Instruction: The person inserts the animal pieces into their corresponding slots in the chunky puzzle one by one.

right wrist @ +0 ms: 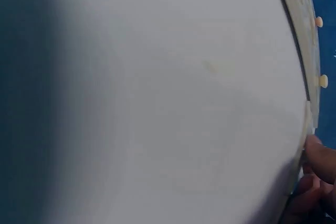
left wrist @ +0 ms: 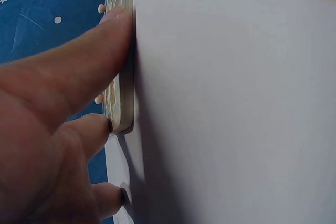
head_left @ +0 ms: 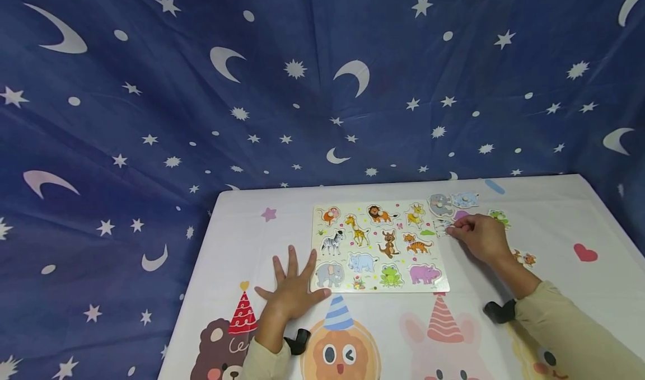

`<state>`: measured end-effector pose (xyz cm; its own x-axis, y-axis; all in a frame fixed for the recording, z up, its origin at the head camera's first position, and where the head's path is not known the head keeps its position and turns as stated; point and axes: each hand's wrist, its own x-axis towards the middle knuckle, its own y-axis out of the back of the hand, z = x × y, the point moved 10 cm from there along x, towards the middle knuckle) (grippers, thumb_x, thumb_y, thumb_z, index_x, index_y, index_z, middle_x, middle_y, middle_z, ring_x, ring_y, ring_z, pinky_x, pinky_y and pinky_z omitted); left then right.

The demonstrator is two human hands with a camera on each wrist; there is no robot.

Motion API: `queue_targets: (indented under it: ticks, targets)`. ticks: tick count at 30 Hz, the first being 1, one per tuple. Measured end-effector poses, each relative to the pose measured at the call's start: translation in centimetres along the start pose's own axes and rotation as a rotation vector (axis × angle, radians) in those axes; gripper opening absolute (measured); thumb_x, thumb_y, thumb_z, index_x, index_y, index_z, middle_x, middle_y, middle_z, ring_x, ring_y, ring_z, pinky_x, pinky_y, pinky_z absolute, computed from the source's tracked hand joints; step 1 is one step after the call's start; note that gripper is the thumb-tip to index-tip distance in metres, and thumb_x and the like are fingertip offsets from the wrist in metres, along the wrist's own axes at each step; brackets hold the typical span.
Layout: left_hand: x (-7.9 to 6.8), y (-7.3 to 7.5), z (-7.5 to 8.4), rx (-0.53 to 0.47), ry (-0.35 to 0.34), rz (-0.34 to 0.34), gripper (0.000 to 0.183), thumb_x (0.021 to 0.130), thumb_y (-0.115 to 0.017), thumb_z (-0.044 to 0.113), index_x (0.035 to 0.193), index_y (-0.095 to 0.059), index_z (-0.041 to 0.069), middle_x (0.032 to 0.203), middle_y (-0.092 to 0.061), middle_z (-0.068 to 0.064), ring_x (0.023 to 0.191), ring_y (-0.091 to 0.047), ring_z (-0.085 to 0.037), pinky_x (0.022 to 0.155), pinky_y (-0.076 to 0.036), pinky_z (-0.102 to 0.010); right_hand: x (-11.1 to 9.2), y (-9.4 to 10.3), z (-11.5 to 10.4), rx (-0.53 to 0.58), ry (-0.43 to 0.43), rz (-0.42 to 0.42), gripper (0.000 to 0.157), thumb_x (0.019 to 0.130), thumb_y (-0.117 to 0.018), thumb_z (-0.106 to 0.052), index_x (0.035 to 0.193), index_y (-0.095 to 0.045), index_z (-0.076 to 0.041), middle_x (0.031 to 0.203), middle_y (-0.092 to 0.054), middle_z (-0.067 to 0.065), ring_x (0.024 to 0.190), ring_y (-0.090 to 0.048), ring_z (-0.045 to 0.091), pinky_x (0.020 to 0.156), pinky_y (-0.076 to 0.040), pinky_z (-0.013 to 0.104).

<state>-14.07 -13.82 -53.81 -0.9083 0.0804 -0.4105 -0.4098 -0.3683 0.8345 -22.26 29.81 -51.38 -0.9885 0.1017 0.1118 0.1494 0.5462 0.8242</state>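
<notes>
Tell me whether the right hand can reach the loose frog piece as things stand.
Probably yes: the loose frog piece lies close to the right hand, with no piece seen on top, though that hand pinches the zebra piece and may need freeing first.

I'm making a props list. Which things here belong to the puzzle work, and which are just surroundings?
In the job:
puzzle board, the left hand touching its edge
zebra piece, pinched by the right hand
loose elephant piece, rhino piece, frog piece, orange pieces

Surroundings:
printed tablecloth
starry backdrop
</notes>
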Motion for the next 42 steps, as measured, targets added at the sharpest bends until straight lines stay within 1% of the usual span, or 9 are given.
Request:
queue_targets:
  ticks: [2, 6, 11, 13, 16, 20, 26, 32, 42]
  targets:
    - [0.0, 0.0, 0.0, -0.001, 0.001, 0.0, 0.093, 0.086, -0.07, 0.063, 0.163, -0.022, 0.038, 0.173, 0.009, -0.013, 0.153, 0.015, -0.054, 0.088, 0.005, -0.097, 0.0, -0.1, -0.1, -0.003, 0.0, -0.027, 0.019, 0.085, -0.083, -0.019, 0.08, -0.07, -0.006, 0.066, -0.059, 0.001, 0.065, -0.049, 0.017, 0.061, -0.036, 0.029]
    - [0.1, -0.1, -0.1, 0.0, 0.007, -0.003, 0.094, 0.086, -0.071, 0.062, 0.163, -0.022, 0.039, 0.173, 0.009, -0.013, 0.153, 0.016, -0.054, 0.089, 0.005, -0.097, -0.2, -0.4, 0.1, 0.006, -0.014, -0.112, 0.012, 0.088, -0.078, -0.013, 0.089, -0.072, -0.003, 0.073, -0.058, 0.003, 0.07, -0.049, 0.017, 0.06, -0.037, 0.028]
    - [0.1, -0.2, -0.1, -0.004, 0.002, 0.001, 0.094, 0.085, -0.071, 0.062, 0.163, -0.023, 0.038, 0.173, 0.008, -0.013, 0.153, 0.015, -0.055, 0.088, 0.005, -0.097, -0.4, -0.2, 0.1, 0.015, 0.043, -0.174, 0.013, 0.089, -0.077, -0.009, 0.099, -0.075, -0.003, 0.077, -0.057, 0.001, 0.071, -0.048, 0.015, 0.059, -0.036, 0.024]
    - [0.2, -0.1, 0.0, -0.005, -0.002, 0.005, 0.094, 0.085, -0.071, 0.062, 0.163, -0.023, 0.038, 0.173, 0.008, -0.014, 0.153, 0.014, -0.055, 0.088, 0.005, -0.097, -0.4, -0.1, 0.2, 0.026, 0.065, -0.181, 0.015, 0.089, -0.078, -0.011, 0.102, -0.075, -0.003, 0.077, -0.057, 0.001, 0.071, -0.048, 0.013, 0.059, -0.036, 0.023]
    - [0.2, 0.0, 0.1, -0.003, -0.005, 0.008, 0.094, 0.085, -0.071, 0.062, 0.163, -0.023, 0.037, 0.173, 0.008, -0.014, 0.153, 0.014, -0.055, 0.088, 0.004, -0.097, -0.4, 0.0, 0.5, 0.054, 0.061, -0.19, 0.022, 0.089, -0.079, -0.018, 0.105, -0.076, -0.004, 0.078, -0.056, 0.001, 0.07, -0.046, 0.011, 0.058, -0.035, 0.024]
    - [0.2, 0.0, 0.0, 0.001, 0.002, 0.009, 0.094, 0.085, -0.071, 0.062, 0.163, -0.023, 0.038, 0.173, 0.008, -0.014, 0.153, 0.014, -0.055, 0.088, 0.004, -0.098, -0.3, -0.2, 1.2, 0.074, 0.021, -0.185, 0.029, 0.089, -0.08, -0.027, 0.105, -0.076, -0.004, 0.077, -0.055, 0.0, 0.069, -0.045, 0.011, 0.058, -0.034, 0.025]
    - [0.2, -0.2, -0.1, 0.009, 0.002, 0.006, 0.095, 0.085, -0.071, 0.064, 0.163, -0.023, 0.038, 0.173, 0.007, -0.014, 0.153, 0.013, -0.055, 0.087, 0.004, -0.098, -0.5, -0.3, 1.8, 0.059, -0.018, -0.158, 0.029, 0.089, -0.08, -0.033, 0.098, -0.076, -0.005, 0.074, -0.056, 0.0, 0.068, -0.047, 0.014, 0.059, -0.034, 0.026]
    - [0.2, -0.1, 0.1, 0.009, -0.001, 0.01, 0.095, 0.084, -0.071, 0.064, 0.163, -0.023, 0.038, 0.173, 0.007, -0.014, 0.153, 0.013, -0.055, 0.087, 0.004, -0.098, -0.4, -0.4, 2.0, 0.058, -0.045, -0.167, 0.029, 0.09, -0.08, -0.031, 0.1, -0.075, -0.004, 0.076, -0.058, 0.001, 0.072, -0.048, 0.017, 0.059, -0.035, 0.026]
    - [0.1, 0.0, 0.1, 0.005, 0.0, 0.012, 0.095, 0.084, -0.072, 0.063, 0.162, -0.024, 0.038, 0.173, 0.007, -0.015, 0.153, 0.013, -0.056, 0.087, 0.004, -0.098, -0.5, -0.4, 1.4, 0.055, -0.014, -0.171, 0.024, 0.089, -0.081, -0.026, 0.095, -0.073, -0.004, 0.075, -0.056, 0.001, 0.07, -0.047, 0.016, 0.059, -0.035, 0.026]
